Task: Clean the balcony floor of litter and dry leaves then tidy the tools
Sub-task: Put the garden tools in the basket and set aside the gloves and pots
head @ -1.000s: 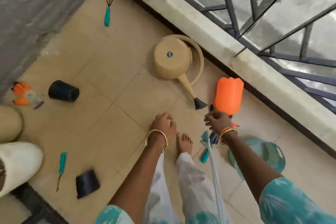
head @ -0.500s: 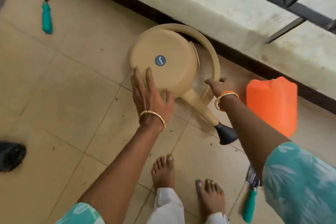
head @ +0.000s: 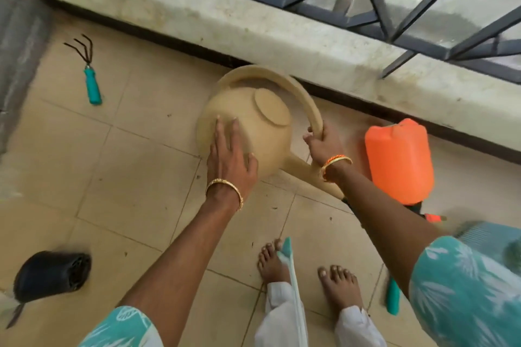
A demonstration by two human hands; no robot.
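While half-second back can lay flat, sticker base up, now body tipped, lid disc showing: tool-tidying under way.

Near, 6 o'clock: one pole [head: 293,284]. 8 o'clock: one black pot [head: 50,273].

Centre: left hand [head: 229,162] flat, fingers straight on watering can [head: 253,132]; right hand [head: 324,142] curled round its handle.

3 o'clock: one orange sprayer [head: 399,160].

10 o'clock: one hand rake [head: 88,73].

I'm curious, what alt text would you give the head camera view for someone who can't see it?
A person bends over a tiled balcony floor, left hand flat on a tan watering can, right hand gripping its handle. An orange jug, a teal hand rake and a black pot lie around.
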